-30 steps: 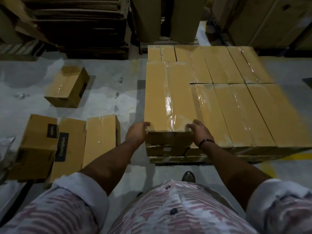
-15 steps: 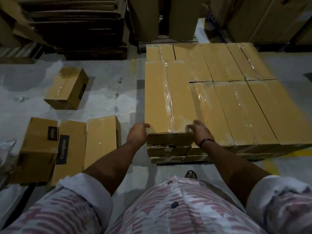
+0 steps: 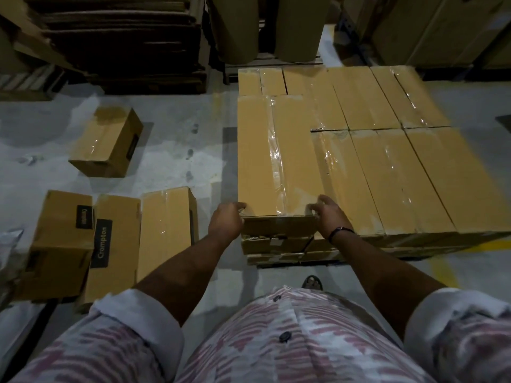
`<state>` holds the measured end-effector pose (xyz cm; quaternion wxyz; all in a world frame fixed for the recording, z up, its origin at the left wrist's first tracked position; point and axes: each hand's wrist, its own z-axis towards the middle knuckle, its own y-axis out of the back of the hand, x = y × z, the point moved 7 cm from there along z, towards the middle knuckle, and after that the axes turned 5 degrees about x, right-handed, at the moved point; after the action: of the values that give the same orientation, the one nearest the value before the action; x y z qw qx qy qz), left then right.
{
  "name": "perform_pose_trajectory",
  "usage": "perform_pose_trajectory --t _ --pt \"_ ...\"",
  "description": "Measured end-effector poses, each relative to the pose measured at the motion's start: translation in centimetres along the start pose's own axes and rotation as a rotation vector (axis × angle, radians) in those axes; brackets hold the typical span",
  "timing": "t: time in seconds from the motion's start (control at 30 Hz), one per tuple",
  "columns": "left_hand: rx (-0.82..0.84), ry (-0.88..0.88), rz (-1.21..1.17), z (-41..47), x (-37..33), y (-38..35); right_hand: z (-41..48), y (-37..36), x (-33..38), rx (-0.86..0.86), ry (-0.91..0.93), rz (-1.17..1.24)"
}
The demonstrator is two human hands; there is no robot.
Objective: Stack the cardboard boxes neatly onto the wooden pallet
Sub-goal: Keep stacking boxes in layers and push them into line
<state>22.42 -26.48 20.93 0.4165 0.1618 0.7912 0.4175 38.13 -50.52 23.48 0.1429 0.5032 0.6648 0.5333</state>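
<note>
The wooden pallet is hidden under the stacked boxes (image 3: pixel 387 172), and only the dim front edges of the lower layers show. The fingertips of both hands are hard to make out. The left hand (image 3: pixel 226 223) curls round the near left corner of the long box (image 3: pixel 272 156), and the right hand (image 3: pixel 330 221), with a dark wristband (image 3: pixel 340 230), curls round its near right corner. That box lies on top of the stack at its left edge, flush beside its neighbours.

On the grey floor (image 3: pixel 179 139) to the left lie four loose boxes: one apart (image 3: pixel 106 142) and three side by side (image 3: pixel 116 244), two of them labelled "Crompton". Flattened cardboard (image 3: pixel 124 37) is piled behind. A sandalled foot (image 3: pixel 312 281) peeks out below the stack.
</note>
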Motion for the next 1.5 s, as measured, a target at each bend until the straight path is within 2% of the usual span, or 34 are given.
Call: perform_pose_trajectory --t 0.43,0.6,0.73,1.03,1.23,1.5 --pt "0.026 -0.016 -0.002 -0.3 0.5 0.0 -0.5 -0.4 0.3 0.018 -0.031 -0.026" --pt "0.008 -0.002 -0.056 0.1 0.0 0.5 -0.2 -0.7 0.3 -0.058 -0.078 0.038" --pt "-0.03 -0.028 -0.038 1.5 -1.1 1.4 1.3 0.0 1.2 -0.083 -0.052 -0.038" --pt "-0.061 0.094 -0.065 8.0 -2.9 3.5 10.7 4.5 4.2 0.049 0.118 -0.171" --pt "-0.114 0.193 -0.165 12.6 -3.9 6.4 18.3 9.1 8.5 0.104 0.247 -0.274" --pt "-0.055 0.126 -0.151 21.3 -3.7 8.1 29.1 10.3 16.0 0.168 0.251 -0.314"
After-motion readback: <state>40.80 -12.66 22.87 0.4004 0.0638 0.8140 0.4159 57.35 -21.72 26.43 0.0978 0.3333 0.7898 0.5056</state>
